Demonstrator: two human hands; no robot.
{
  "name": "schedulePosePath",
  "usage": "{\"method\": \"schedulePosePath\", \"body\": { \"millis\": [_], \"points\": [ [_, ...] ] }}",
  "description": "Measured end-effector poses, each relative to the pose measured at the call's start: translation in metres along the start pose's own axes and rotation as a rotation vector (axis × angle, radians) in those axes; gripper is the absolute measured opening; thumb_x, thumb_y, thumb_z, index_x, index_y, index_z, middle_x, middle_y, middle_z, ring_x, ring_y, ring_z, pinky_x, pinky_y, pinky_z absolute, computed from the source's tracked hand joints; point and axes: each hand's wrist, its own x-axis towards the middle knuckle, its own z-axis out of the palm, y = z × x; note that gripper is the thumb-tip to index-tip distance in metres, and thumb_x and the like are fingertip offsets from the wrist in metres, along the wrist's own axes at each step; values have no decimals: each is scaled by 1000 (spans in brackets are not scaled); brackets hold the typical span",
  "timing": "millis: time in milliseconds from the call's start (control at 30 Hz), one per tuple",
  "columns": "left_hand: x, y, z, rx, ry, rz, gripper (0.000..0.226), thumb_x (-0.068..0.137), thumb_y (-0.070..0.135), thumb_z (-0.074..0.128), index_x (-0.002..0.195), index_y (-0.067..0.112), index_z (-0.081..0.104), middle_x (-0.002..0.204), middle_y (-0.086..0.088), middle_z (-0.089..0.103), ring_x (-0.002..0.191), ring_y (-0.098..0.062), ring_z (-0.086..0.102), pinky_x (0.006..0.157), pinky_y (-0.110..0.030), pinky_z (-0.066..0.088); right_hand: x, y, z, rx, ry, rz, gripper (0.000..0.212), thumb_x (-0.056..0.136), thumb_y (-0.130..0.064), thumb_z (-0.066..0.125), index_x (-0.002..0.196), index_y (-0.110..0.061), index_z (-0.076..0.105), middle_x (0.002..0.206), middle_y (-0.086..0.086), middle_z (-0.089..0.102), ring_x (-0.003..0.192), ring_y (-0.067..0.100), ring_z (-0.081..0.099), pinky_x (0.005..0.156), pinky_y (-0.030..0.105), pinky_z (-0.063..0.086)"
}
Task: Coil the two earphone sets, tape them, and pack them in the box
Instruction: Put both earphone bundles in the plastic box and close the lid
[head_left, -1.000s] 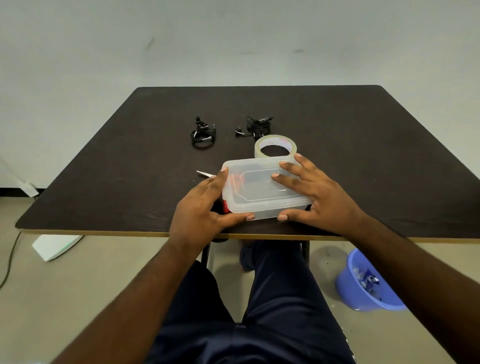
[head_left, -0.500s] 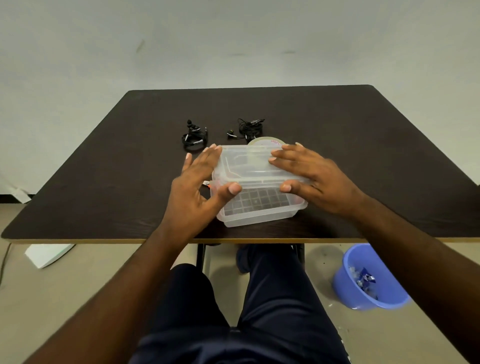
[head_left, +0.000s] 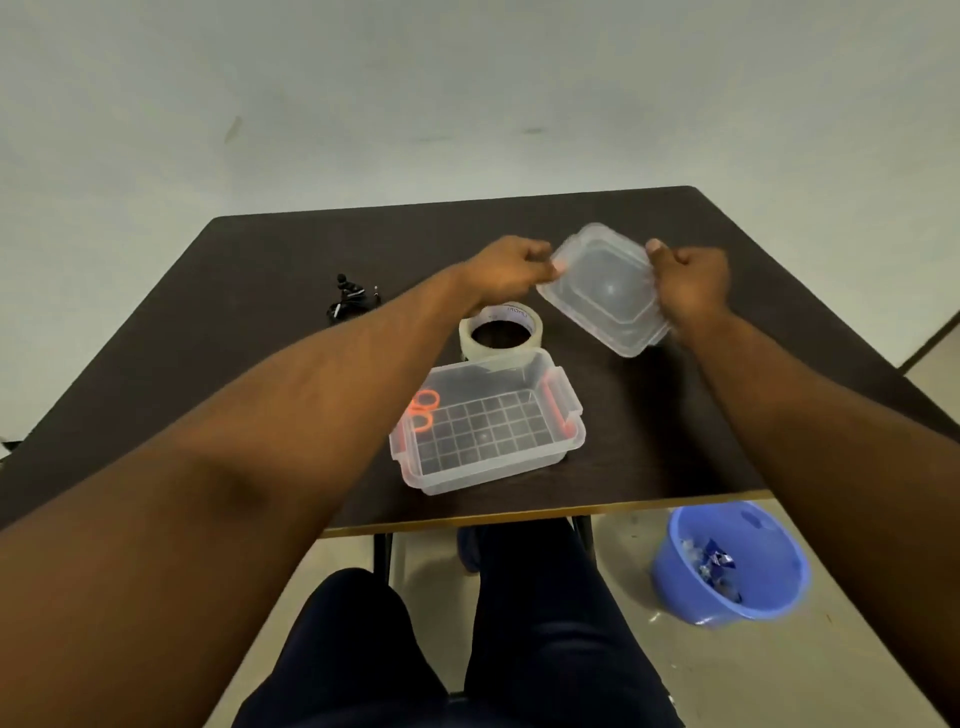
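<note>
Left hand (head_left: 511, 270) and right hand (head_left: 693, 283) each grip the lid (head_left: 602, 288) by its edges, lifted. Below them the box (head_left: 488, 423) sits open on the worktop (head_left: 675, 415); one earphone set (head_left: 350, 301) lies left.

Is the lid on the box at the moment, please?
No, both hands, left and right, hold the lid above the table, and the box stands open.

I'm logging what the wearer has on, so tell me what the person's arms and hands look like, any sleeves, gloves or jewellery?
Both forearms are bare as far as the frame shows, with no sleeves in view. The left hand and right hand wear no gloves, and no watch, bracelet or rings show on the visible sides. Lower down, dark navy trousers cover the legs.
</note>
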Motion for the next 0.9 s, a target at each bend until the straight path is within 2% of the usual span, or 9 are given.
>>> {"method": "schedulePosePath", "body": {
  "millis": [100, 200, 233, 333, 467, 567, 667, 833, 900],
  "points": [
    [17, -7, 8, 171, -75, -10, 41, 96, 26, 58, 133, 10, 55, 140, -5, 53, 127, -21, 51, 96, -25, 39, 10, 26, -1, -241, 0, 58, 44, 91, -36, 59, 55, -13, 46, 59, 3, 48, 63, 23, 53, 63, 29, 39],
    [21, -19, 4, 197, 20, 25, 36, 96, 17, 56, 130, 9, 58, 138, -5, 55, 125, -20, 52, 101, -29, 40, 15, 25, 1, -526, -31, 27, 39, 89, -50, 53, 76, -16, 64, 89, 10, 66, 97, 34, 59, 87, 41, 47],
    [20, -25, -2, 212, 84, 45, 33, 95, 14, 56, 128, 10, 60, 135, -5, 58, 123, -19, 55, 100, -28, 41, 18, 20, 5, -551, -37, -24, 38, 89, -52, 54, 79, -17, 66, 91, 9, 66, 98, 33, 59, 88, 42, 47],
    [14, -51, -31, 250, 324, 66, 27, 92, 7, 57, 115, 11, 69, 119, -4, 68, 107, -10, 61, 91, -17, 41, 21, -7, 32, -447, -197, -226, 29, 88, -38, 62, 71, -15, 64, 75, 4, 64, 76, 23, 60, 69, 30, 45],
    [1, -94, -79, 300, 552, -58, 21, 87, 8, 61, 103, 11, 74, 107, -6, 72, 101, -17, 66, 90, -25, 48, 19, -46, 94, -402, -486, -357, 15, 86, -22, 69, 91, -9, 74, 92, 5, 72, 83, 16, 65, 78, 29, 52],
    [-12, -119, -106, 449, 565, -230, 22, 85, 14, 61, 102, 19, 74, 109, -6, 71, 104, -25, 64, 92, -37, 51, 18, -64, 137, -450, -587, -389, 14, 87, -18, 68, 97, -11, 74, 101, 5, 72, 94, 17, 65, 86, 29, 51],
    [-22, -135, -119, 505, 515, -356, 23, 84, 15, 63, 104, 22, 73, 112, -5, 70, 106, -27, 63, 92, -39, 52, 18, -72, 164, -470, -635, -372, 17, 90, -21, 64, 101, -10, 73, 108, 6, 70, 98, 19, 64, 90, 33, 51],
    [-26, -146, -126, 491, 444, -409, 29, 83, 16, 72, 113, 19, 71, 115, -8, 68, 104, -26, 63, 87, -34, 51, 16, -75, 187, -703, -732, -406, 29, 89, -11, 64, 118, -11, 66, 123, 9, 64, 112, 24, 59, 98, 35, 47],
    [-27, -149, -128, 510, 412, -404, 32, 86, 17, 70, 118, 18, 68, 120, -9, 65, 106, -28, 62, 90, -36, 50, 12, -74, 191, -774, -719, -439, 25, 89, -6, 61, 113, -12, 67, 117, 10, 66, 104, 25, 62, 92, 38, 51]
  ]
}}
